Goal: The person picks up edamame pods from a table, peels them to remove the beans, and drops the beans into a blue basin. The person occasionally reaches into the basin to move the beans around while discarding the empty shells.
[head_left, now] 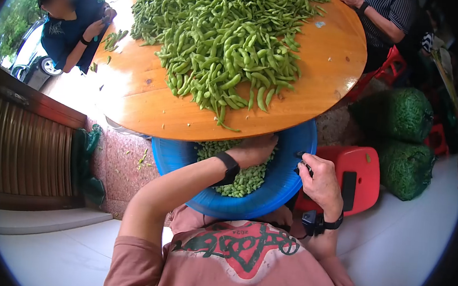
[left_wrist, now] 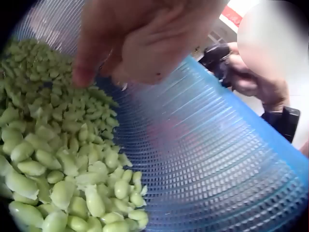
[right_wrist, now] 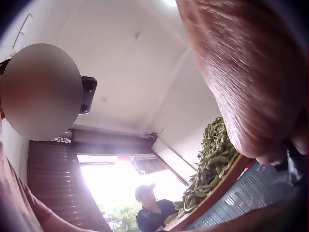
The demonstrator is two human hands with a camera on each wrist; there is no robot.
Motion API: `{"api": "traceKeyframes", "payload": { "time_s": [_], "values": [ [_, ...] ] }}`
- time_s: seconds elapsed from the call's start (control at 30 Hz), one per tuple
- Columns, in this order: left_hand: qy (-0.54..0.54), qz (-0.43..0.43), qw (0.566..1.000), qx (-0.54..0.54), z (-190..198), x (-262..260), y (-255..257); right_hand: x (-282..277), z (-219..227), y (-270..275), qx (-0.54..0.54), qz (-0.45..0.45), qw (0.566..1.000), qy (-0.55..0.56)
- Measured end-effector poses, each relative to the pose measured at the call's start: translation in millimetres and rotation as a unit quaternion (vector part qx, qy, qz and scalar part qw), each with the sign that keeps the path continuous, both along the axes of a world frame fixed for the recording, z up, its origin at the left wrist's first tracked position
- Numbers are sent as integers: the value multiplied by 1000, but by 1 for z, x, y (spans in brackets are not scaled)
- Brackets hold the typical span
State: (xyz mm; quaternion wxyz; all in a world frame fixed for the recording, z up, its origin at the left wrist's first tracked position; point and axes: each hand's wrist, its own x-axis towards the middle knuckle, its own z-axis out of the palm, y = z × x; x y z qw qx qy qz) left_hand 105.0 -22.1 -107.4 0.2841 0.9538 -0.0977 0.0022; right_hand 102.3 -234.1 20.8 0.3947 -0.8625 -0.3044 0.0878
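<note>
My left hand point(head_left: 255, 149) reaches into a blue plastic basket point(head_left: 296, 143), under the table's near edge. Shelled green soybeans point(head_left: 247, 181) cover the basket's bottom. In the left wrist view, one finger of the left hand point(left_wrist: 145, 43) points straight down at the beans point(left_wrist: 63, 159); the other fingertips are partly hidden. Beside the basket's right rim, my right hand point(head_left: 320, 182) holds a small black object point(left_wrist: 215, 57), whose kind I cannot tell. In the right wrist view, the black object point(right_wrist: 293, 165) shows shiny by the fingertips.
Green soybean pods point(head_left: 226, 40) are heaped on the round wooden table point(head_left: 332, 60). A red stool point(head_left: 366, 172) stands right of the basket, before stuffed green mesh sacks point(head_left: 403, 113). One person point(head_left: 68, 28) is at the table's left, another point(head_left: 384, 21) at its right.
</note>
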Motion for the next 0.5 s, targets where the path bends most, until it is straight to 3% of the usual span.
{"api": "traceKeyframes", "payload": {
  "time_s": [0.1,0.17,0.23,0.27,0.33,0.37,0.47,0.5],
  "values": [
    [-15,58,998,-21,-15,13,-4,1,3,-4,-11,-3,1000,-15],
    [7,47,999,-14,-17,7,-2,1,4,-7,-16,-9,1000,-22],
    [10,-106,985,137,-11,4,1,2,3,-7,-20,-14,999,-27],
    [8,-107,985,139,3,2,0,3,0,-6,-5,-22,999,-36],
    [119,-109,984,71,43,-9,-9,0,-1,-4,8,-31,999,-43],
    [119,-108,985,70,54,-14,-10,-1,1,0,28,-51,998,-24],
    [69,-83,977,-186,85,-35,-4,-1,-4,6,62,-87,993,40],
    [71,-83,976,-187,100,-44,-1,-2,-7,7,76,-105,988,86]
  ]
}}
